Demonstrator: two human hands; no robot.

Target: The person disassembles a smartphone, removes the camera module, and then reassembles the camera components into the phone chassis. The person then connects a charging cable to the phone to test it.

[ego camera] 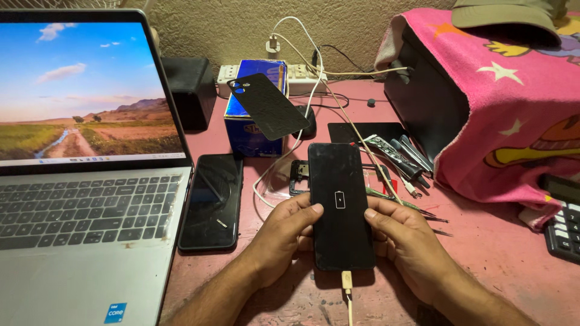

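Held above the pink counter (483,253): a black slab-shaped smartphone (340,205) showing a small battery icon, gripped on its long edges by both hands. Left hand (284,235) clasped on its left edge, right hand (405,241) clasped on its right. Plugged into its bottom end, a cream charging cable (347,287). Left of the smartphone, a second dark glass phone (211,202) lying flat, beyond that a silver open laptop (78,241). Behind the smartphone, a blue cardboard box (251,130).

I'm at my small phone-repair workshop: worn pink surface (495,253), loose black phone back cover (269,105), bunched screwdrivers and tweezers (405,158), open silver laptop (84,241), white power strip (296,73)
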